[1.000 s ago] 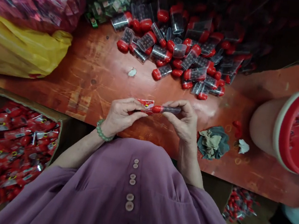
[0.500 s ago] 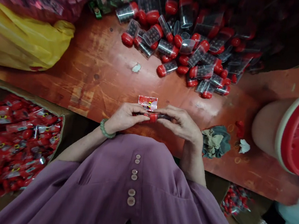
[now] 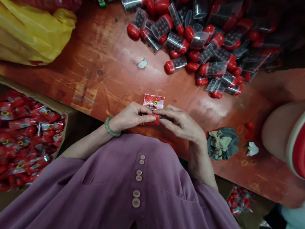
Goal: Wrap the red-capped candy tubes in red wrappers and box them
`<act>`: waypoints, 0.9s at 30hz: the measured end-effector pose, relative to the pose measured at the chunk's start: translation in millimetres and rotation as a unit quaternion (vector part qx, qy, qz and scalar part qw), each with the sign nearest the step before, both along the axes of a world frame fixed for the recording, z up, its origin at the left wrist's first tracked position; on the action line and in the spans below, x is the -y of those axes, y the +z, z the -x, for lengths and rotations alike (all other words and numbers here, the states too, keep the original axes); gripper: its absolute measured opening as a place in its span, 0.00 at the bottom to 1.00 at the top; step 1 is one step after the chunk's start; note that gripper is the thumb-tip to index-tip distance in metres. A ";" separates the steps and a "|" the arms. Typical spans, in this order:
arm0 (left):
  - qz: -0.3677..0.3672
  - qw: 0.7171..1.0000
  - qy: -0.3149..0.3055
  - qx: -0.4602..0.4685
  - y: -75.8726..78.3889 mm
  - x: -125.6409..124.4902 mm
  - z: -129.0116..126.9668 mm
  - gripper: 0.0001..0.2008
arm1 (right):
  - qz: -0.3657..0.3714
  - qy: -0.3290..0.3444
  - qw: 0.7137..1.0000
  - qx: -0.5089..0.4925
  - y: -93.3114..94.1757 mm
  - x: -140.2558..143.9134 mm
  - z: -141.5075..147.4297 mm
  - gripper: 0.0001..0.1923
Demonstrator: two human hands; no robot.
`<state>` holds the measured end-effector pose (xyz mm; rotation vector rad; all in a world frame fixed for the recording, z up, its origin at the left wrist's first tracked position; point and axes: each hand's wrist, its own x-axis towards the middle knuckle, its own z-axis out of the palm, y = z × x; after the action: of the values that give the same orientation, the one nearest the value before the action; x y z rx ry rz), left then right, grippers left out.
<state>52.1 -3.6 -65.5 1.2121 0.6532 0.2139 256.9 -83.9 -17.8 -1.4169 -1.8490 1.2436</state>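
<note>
Near the table's front edge, my left hand (image 3: 130, 118) is closed, thumb and fingers pinching a small red-capped tube (image 3: 156, 119). Most of that tube is hidden by fingers. From the other side, my right hand (image 3: 181, 123) closes on the tube's right end, its fingertips almost meeting those of the left. Just beyond the fingertips, a red printed card (image 3: 153, 101) in a shiny clear wrapper lies flat on the table. Farther back is a heap of clear tubes with red rounded caps (image 3: 174, 64), several showing dark balls inside.
Left of me, a cardboard box (image 3: 66, 128) holds red packets (image 3: 19, 140). A yellow bag (image 3: 24, 30) lies at the back left. A red-topped bucket (image 3: 279, 126) and a crumpled grey-green cloth (image 3: 222, 143) are on the right. The wooden table (image 3: 105, 65) ends just before my body.
The view has shifted slightly. My left thumb has slid right over the red part of the tube, and my right fingers have changed their grip at its right end.
</note>
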 end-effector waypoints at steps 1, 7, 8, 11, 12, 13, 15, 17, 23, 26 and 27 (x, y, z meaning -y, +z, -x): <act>0.005 1.000 -0.011 -0.001 -0.4 -1.0 -1.2 0.10 | 0.004 0.003 1.000 0.002 -1.0 0.0 -0.1 0.18; 0.089 0.995 0.031 0.027 1.4 -8.7 1.2 0.15 | 0.014 -0.083 0.995 -0.049 -7.4 2.7 7.3 0.13; 0.123 0.990 0.056 0.045 2.0 -9.1 3.5 0.18 | 0.024 -0.120 0.990 -0.074 -9.2 4.3 10.0 0.13; 0.224 0.963 0.117 0.096 3.9 -5.8 9.7 0.25 | 0.075 -0.232 0.955 -0.170 -16.5 9.8 19.4 0.14; 0.242 0.956 0.130 0.102 4.4 -3.1 10.3 0.25 | 0.089 -0.261 0.941 -0.197 -19.0 11.1 23.0 0.15; 0.249 0.953 0.140 0.103 4.8 0.3 9.7 0.24 | 0.097 -0.285 0.929 -0.217 -21.4 11.8 26.8 0.16; 0.247 0.951 0.161 0.093 5.4 7.9 5.2 0.21 | 0.100 -0.319 0.912 -0.238 -25.1 11.2 35.5 0.17; 0.235 0.949 0.195 0.080 5.6 14.2 -2.1 0.18 | 0.095 -0.338 0.905 -0.241 -27.1 8.8 45.1 0.18; 0.201 0.936 0.283 0.061 6.8 12.5 -11.6 0.18 | 0.066 -0.308 0.935 -0.166 -26.2 9.1 59.3 0.21; 0.193 0.939 0.280 0.058 8.8 7.4 -8.2 0.18 | 0.078 -0.237 0.961 -0.120 -26.6 15.7 55.7 0.25; 0.190 0.941 0.274 0.055 9.6 6.4 -7.3 0.18 | 0.075 -0.228 0.965 -0.107 -27.0 17.4 54.8 0.25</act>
<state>59.4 -10.0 -55.9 0.6208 0.8787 0.5895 202.1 -101.2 -44.8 -1.6001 -1.2154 1.2531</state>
